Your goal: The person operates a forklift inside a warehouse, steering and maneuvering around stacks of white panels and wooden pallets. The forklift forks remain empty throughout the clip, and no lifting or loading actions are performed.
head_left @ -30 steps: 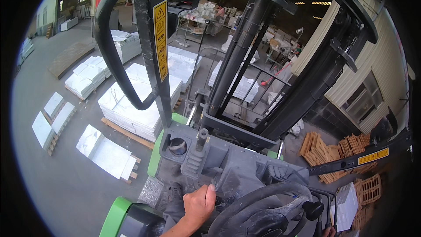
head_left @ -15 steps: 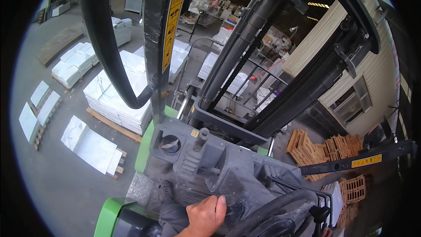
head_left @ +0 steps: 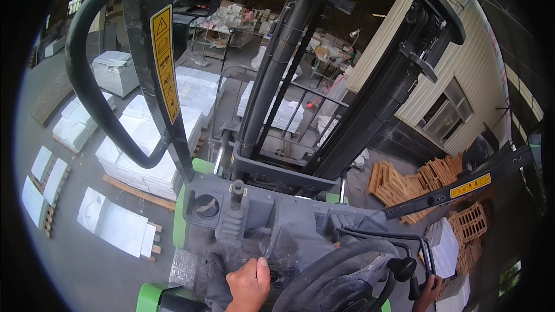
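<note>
I sit at the controls of a forklift with a black steering wheel (head_left: 329, 274). My left hand (head_left: 250, 284) is closed in a fist with the thumb on top, just left of the wheel's rim; whatever lies inside it is hidden. Right of the wheel, my right hand (head_left: 429, 292) has its fingers curled at the lower end of a bent black control lever (head_left: 428, 251). A round black knob (head_left: 402, 267) shows near the rim's right side. Ahead of the wheel is the grey dashboard (head_left: 300, 219), with a short upright lever (head_left: 236, 196) on its left part.
Beyond the dash rises the black lift mast (head_left: 277, 69). Stacks of white slabs (head_left: 141, 150) sit on wooden pallets to the left. Wooden pallets (head_left: 399, 188) are piled at the right, near a ribbed wall with a window (head_left: 448, 110). A curved grab bar (head_left: 87, 98) flanks the left post.
The view has turned, shifting the mast and dashboard leftward. More of my right hand shows at the lever. My left hand keeps its fist, slightly farther from the wheel in the picture.
</note>
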Demonstrator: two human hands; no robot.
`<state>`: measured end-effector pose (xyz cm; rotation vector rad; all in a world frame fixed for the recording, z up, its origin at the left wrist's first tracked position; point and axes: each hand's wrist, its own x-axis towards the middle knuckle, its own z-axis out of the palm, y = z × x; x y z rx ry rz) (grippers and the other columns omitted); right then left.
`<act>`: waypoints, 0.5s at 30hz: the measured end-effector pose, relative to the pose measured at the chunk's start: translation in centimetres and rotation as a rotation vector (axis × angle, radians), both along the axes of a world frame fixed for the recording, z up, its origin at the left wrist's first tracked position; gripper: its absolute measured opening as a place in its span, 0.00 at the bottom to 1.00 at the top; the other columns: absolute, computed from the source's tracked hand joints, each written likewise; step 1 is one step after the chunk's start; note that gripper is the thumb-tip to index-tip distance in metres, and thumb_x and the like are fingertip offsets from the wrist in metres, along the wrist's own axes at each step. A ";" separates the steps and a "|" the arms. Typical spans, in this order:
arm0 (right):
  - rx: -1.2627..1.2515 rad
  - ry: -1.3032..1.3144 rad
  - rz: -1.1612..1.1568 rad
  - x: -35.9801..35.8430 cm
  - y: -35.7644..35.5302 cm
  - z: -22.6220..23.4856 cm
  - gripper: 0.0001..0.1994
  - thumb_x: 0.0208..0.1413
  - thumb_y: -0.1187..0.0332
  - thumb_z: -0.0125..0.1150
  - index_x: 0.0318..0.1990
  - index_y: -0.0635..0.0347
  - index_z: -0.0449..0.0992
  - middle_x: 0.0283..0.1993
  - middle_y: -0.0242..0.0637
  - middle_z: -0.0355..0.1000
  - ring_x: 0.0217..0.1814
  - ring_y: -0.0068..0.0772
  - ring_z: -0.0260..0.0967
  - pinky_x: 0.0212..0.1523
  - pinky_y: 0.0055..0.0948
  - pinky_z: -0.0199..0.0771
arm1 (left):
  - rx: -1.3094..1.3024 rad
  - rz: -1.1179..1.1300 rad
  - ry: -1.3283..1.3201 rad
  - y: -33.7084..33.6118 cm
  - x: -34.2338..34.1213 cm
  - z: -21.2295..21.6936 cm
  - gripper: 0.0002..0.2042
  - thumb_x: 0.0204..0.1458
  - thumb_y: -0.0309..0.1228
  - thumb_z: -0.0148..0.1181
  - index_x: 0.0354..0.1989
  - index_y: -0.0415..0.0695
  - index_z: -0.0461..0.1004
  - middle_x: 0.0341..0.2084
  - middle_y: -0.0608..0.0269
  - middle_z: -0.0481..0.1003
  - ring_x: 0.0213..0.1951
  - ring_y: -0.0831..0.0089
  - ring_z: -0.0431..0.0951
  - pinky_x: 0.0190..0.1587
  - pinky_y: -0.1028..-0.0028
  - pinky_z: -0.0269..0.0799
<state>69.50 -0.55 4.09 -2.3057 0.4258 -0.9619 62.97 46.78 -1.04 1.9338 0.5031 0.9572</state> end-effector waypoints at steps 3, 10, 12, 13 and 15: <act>0.117 -0.148 0.172 2.0 -0.6 -1.1 0.13 0.67 0.61 0.51 0.35 0.63 0.68 0.20 0.30 0.61 0.16 0.18 0.58 0.17 0.24 0.57 | -0.067 0.021 -0.022 0.1 0.5 -0.2 0.17 0.61 0.30 0.52 0.19 0.37 0.67 0.12 0.49 0.69 0.15 0.50 0.70 0.19 0.59 0.61; 0.123 -0.117 0.173 2.5 2.1 -0.1 0.11 0.65 0.64 0.53 0.34 0.63 0.70 0.17 0.28 0.59 0.15 0.17 0.57 0.16 0.23 0.56 | -0.021 0.105 0.072 2.1 1.1 -2.6 0.18 0.62 0.32 0.50 0.20 0.36 0.68 0.12 0.47 0.67 0.14 0.52 0.68 0.20 0.60 0.60; 0.114 -0.085 0.153 2.4 3.1 0.5 0.11 0.64 0.66 0.54 0.34 0.64 0.70 0.20 0.30 0.62 0.19 0.19 0.59 0.21 0.25 0.59 | -0.023 0.102 0.042 2.8 1.4 -2.8 0.18 0.63 0.33 0.49 0.21 0.35 0.70 0.12 0.49 0.69 0.15 0.56 0.70 0.21 0.61 0.62; 0.070 -0.088 0.146 2.6 3.1 0.3 0.10 0.64 0.66 0.55 0.34 0.65 0.70 0.21 0.31 0.62 0.21 0.20 0.60 0.23 0.26 0.60 | -0.040 0.099 0.036 3.0 1.4 -2.5 0.19 0.63 0.33 0.49 0.21 0.34 0.71 0.13 0.49 0.70 0.15 0.57 0.71 0.21 0.61 0.62; 0.084 -0.032 0.129 2.7 3.0 0.1 0.10 0.62 0.67 0.56 0.35 0.67 0.71 0.26 0.36 0.67 0.28 0.27 0.64 0.31 0.31 0.64 | -0.067 0.108 0.065 3.7 1.5 -2.4 0.20 0.63 0.34 0.47 0.22 0.33 0.73 0.13 0.51 0.72 0.16 0.63 0.72 0.22 0.63 0.64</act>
